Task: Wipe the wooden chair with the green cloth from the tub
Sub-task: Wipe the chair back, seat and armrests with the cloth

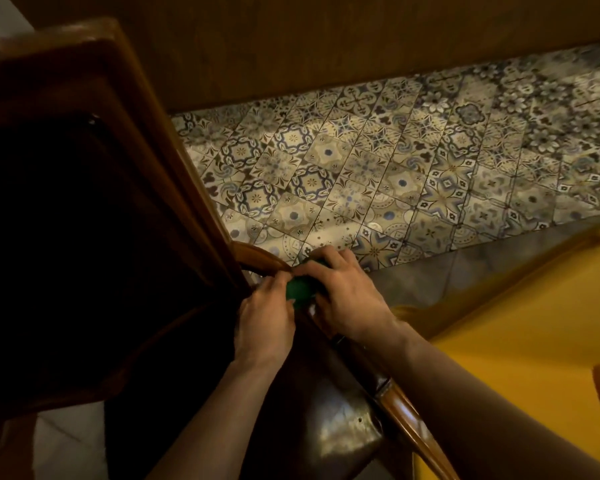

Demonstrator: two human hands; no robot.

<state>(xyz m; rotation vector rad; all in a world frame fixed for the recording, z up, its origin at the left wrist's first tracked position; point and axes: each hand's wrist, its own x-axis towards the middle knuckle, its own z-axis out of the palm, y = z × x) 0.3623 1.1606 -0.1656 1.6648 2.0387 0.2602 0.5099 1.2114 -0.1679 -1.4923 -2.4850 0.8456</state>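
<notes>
Hands meet low on the dark brown wooden chair [125, 188], seen from the head camera looking steeply down: the left hand [265, 315] and the right hand [343, 292] close together around a bunched green cloth [298, 289], of which only a small patch shows between the fingers. The cloth sits at the right edge of the chair, where a curved polished wooden rail [262, 259] joins the upright frame, above the patterned blue and cream floor tiles [395, 168]. Both hands grip the cloth, the right one cupped over it and the left pinching it from the near side. No tub is visible. Wiping this joint well probably means wrapping the cloth round the rail and drawing it along the curve with steady pressure, working into the corner where dust gathers.
</notes>
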